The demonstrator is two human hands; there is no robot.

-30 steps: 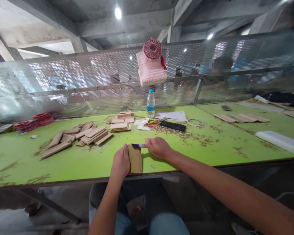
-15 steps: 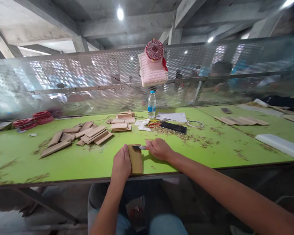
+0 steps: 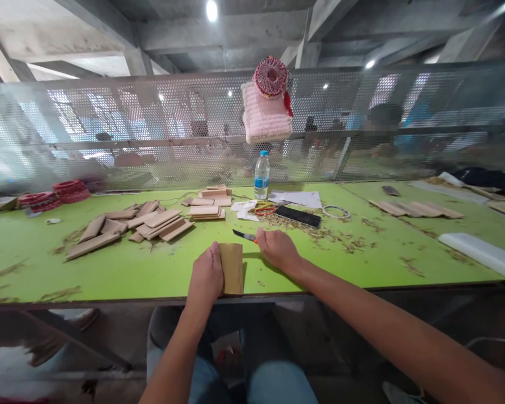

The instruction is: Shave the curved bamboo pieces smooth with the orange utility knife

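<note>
Workshop: knife [image 3: 244,235], scattered shavings [image 3: 353,244], long green worktable [image 3: 143,274], concrete beams [image 3: 219,37].

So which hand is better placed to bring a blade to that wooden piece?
Probably the right hand: it holds the knife, whose blade points left, just beyond the wooden piece. The left hand is gripping that piece's left side.

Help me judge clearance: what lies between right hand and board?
The head view shows the knife blade and green tabletop between right hand and board.

head view | forward, downward | green table [image 3: 143,275] near, mesh screen [image 3: 185,115] beyond
</note>
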